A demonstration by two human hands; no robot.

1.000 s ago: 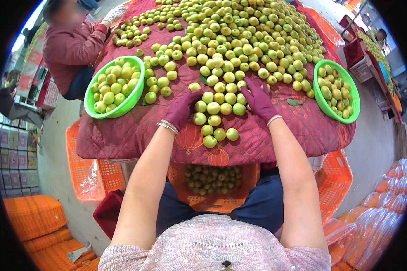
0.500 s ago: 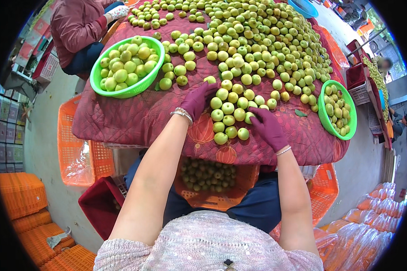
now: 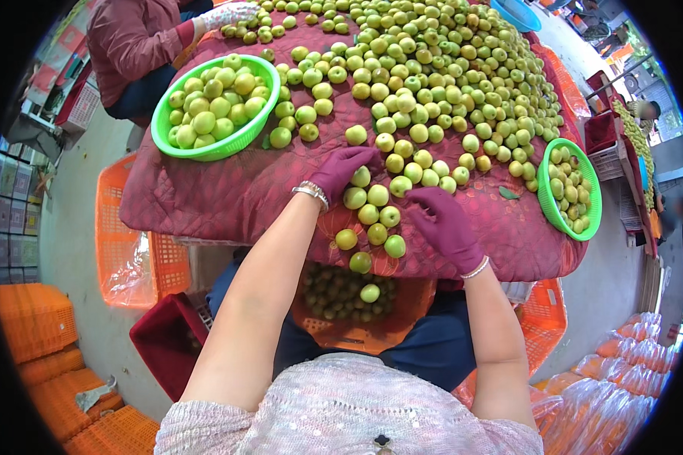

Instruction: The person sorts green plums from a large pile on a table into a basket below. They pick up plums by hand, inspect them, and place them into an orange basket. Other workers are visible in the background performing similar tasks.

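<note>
Small round green fruit, like green jujubes (image 3: 377, 195), lie in a loose cluster near the front edge of the cloth-covered table. My left hand (image 3: 344, 173), in a maroon glove, curves along the cluster's left side, fingers stretched and touching the top fruit. On the other side, my right hand (image 3: 445, 225), gloved alike, has its fingers extended beside the cluster and grips nothing. One fruit (image 3: 360, 262) sits at the table's edge, and another (image 3: 369, 293) is below it, over an orange crate (image 3: 402, 322) with more fruit between my knees.
A heaped green basket (image 3: 239, 140) stands left, a smaller green basket (image 3: 546, 201) right. A big spread of fruit (image 3: 448, 68) covers the table's far part. A co-worker's gloved hand (image 3: 231, 14) is at the upper left. Orange crates (image 3: 171, 265) flank the table.
Part of the cluster has shifted toward me, with one fruit now over the crate. My right hand has drawn slightly away from the fruit. The co-worker's hand has moved right over the table.
</note>
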